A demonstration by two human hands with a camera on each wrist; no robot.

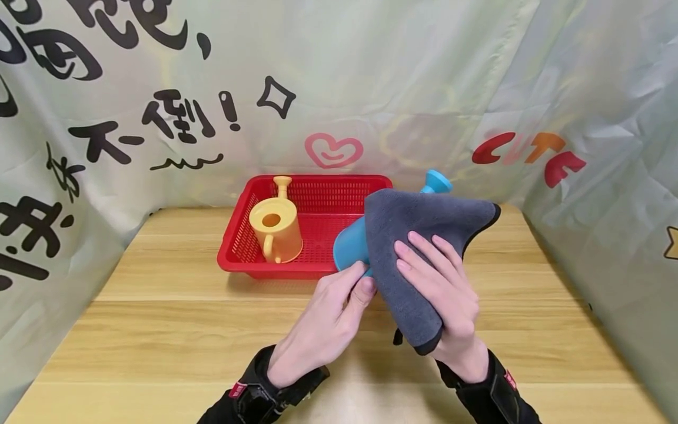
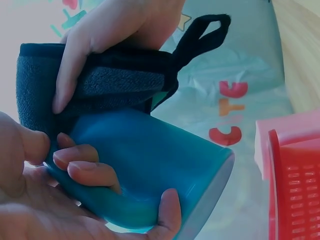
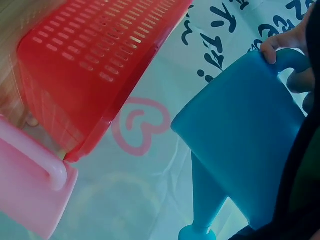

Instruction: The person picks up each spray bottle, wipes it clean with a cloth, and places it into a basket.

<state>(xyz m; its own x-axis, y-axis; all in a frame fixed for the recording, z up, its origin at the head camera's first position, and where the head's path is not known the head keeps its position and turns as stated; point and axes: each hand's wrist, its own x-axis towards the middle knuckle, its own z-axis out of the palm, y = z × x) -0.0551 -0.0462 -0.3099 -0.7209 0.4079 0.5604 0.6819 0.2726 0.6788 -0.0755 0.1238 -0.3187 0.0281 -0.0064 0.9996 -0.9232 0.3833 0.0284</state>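
A blue watering can (image 1: pixel 349 244) is held tilted in the air, its base toward the left and its spout end showing beyond the cloth. My left hand (image 1: pixel 323 324) grips its handle, with the fingers curled through the loop in the left wrist view. Over the can's upper part lies a dark grey cloth (image 1: pixel 389 259) with black edging and a hanging loop (image 2: pixel 205 37). My right hand (image 1: pixel 445 294) holds this cloth against the can, fingers on one side and thumb on another. The cloth hides much of the can's body.
Behind the hands, a red perforated basket (image 1: pixel 228 262) stands on the wooden table (image 1: pixel 175 330). Inside it, at the left, is a yellow watering can (image 1: pixel 286 232). A pink watering can (image 3: pixel 30 185) shows beside the basket in the right wrist view. Printed fabric (image 1: pixel 413 76) hangs around the table.
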